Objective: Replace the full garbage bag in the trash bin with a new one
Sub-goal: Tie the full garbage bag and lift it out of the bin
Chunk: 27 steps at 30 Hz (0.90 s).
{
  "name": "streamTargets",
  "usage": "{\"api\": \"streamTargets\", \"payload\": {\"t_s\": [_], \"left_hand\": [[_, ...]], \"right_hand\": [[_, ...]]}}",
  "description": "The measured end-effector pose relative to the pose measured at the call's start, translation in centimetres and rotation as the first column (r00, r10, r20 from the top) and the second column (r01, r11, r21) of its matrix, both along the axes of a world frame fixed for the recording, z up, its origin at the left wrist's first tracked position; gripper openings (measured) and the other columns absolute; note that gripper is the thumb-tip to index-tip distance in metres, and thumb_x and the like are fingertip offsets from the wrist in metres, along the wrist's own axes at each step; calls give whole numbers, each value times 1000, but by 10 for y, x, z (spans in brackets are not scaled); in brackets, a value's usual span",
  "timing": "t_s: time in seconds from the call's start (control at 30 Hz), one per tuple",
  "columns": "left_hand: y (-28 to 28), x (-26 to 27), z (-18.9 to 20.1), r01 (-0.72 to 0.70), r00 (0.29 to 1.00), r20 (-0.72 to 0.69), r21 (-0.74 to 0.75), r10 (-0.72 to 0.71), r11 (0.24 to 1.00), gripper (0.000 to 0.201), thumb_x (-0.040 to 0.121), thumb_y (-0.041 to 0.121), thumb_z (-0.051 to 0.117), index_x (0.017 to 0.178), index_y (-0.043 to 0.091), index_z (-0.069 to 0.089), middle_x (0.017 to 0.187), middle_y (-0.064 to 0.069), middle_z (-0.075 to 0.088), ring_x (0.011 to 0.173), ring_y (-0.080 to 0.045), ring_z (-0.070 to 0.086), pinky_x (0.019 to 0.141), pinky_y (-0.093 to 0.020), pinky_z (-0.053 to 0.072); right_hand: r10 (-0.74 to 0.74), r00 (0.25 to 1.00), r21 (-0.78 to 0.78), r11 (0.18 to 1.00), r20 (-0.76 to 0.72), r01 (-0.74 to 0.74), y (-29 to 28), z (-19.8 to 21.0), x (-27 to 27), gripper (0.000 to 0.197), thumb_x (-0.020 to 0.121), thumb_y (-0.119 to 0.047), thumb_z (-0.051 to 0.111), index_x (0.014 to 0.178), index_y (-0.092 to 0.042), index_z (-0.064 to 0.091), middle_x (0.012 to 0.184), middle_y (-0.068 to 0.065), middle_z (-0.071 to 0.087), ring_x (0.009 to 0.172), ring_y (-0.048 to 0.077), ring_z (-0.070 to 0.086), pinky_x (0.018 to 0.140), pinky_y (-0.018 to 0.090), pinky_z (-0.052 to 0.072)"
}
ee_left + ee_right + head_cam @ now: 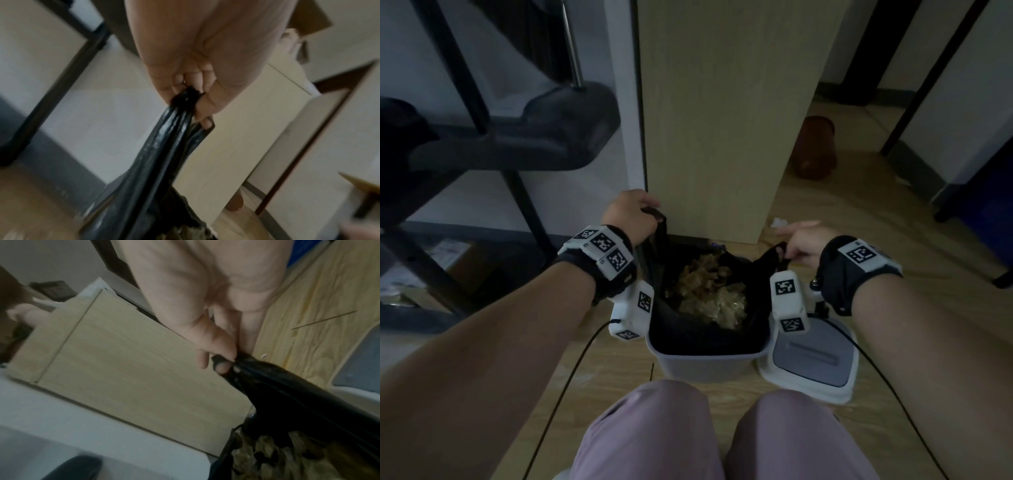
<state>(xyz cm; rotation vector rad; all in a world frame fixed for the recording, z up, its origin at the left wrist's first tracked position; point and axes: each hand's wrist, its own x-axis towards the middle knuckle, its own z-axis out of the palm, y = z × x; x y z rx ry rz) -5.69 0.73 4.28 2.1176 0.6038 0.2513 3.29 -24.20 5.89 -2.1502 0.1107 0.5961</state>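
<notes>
A grey trash bin [702, 365] stands on the floor in front of my knees, lined with a black garbage bag [709, 332] full of crumpled tan waste [712, 291]. My left hand [631, 214] grips the bag's left handle [180, 110], stretched upward above the bin's far left corner. At the bin's right side, my right hand [803, 241] pinches the bag's right handle [252, 369] between thumb and fingers. The bag's mouth is pulled open between both hands.
The bin's lid [813, 359], white with a grey top, lies on the floor right of the bin. A tall wooden cabinet panel [722, 120] stands just behind the bin. A black chair base [510, 137] is at the left, a brown jar [815, 149] at back right.
</notes>
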Motion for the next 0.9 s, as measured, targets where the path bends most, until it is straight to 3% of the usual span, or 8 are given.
{"api": "streamTargets", "payload": {"t_s": [0.07, 0.17, 0.3, 0.5, 0.67, 0.77, 0.83, 0.9], "left_hand": [[-5, 0, 5, -2, 1000, 11, 93, 1, 996, 44, 80, -5, 44, 112, 18, 65, 116, -6, 68, 105, -25, 62, 85, -31, 53], [-11, 2, 13, -41, 998, 54, 294, 26, 955, 42, 85, -3, 39, 112, 15, 66, 125, -9, 59, 112, -30, 57, 91, -34, 49], [-11, 6, 19, -118, 988, 142, 415, 63, 902, 34, 89, -3, 40, 106, 7, 68, 123, -17, 49, 110, -32, 54, 87, -31, 44], [-16, 19, 19, -144, 981, 179, 433, 71, 890, 28, 94, 8, 40, 112, 4, 61, 119, -20, 52, 104, -35, 55, 81, -32, 40], [-31, 38, 8, -25, 986, 166, 20, 21, 999, 31, 95, 22, 41, 117, 5, 55, 107, -15, 64, 97, -31, 62, 85, -36, 51], [-44, 44, 2, 93, 988, 147, -384, -38, 919, 32, 97, 20, 40, 122, 1, 48, 72, -6, 72, 67, -17, 68, 70, -28, 57], [-53, 43, 1, 181, 983, 100, -423, -153, 888, 27, 96, 17, 46, 118, 3, 53, 56, 1, 68, 47, -7, 62, 53, -17, 53], [-62, 42, -3, 273, 958, 19, -362, -286, 891, 27, 91, 18, 57, 116, 9, 57, 63, 0, 65, 50, -9, 57, 57, -19, 51]], "right_hand": [[-14, 1000, 174, 985, -1, 14, 8, 6, -4, 51, 81, 29, 36, 113, 1, 63, 122, 17, 56, 88, 21, 61, 79, 30, 52], [54, 997, 197, 978, 51, -63, 11, 11, -6, 46, 78, 30, 40, 103, 1, 65, 99, 16, 64, 74, 14, 63, 67, 23, 53], [89, 984, 58, 993, 156, -99, 6, 14, 2, 38, 73, 21, 59, 80, -13, 73, 98, 14, 72, 91, 21, 69, 87, 35, 56], [37, 961, -145, 989, 272, 3, -9, 17, 5, 18, 75, 0, 73, 91, -7, 76, 95, 9, 72, 93, 20, 67, 92, 33, 54], [69, 969, -119, 992, 236, -41, -4, 14, 11, 21, 72, -6, 77, 93, -5, 75, 98, 8, 73, 85, 20, 69, 87, 37, 57], [107, 974, -92, 992, 198, -90, 1, 16, 12, 18, 76, -7, 75, 94, -8, 74, 94, 5, 70, 73, 12, 63, 74, 27, 58], [114, 984, -20, 993, 140, -112, 6, 18, 9, 12, 79, 0, 71, 89, -6, 71, 87, 9, 68, 70, 14, 62, 68, 23, 57], [121, 988, 78, 989, 94, -128, 11, 20, 5, 12, 81, 6, 66, 89, -3, 67, 76, 9, 64, 65, 14, 59, 60, 19, 56]]}}
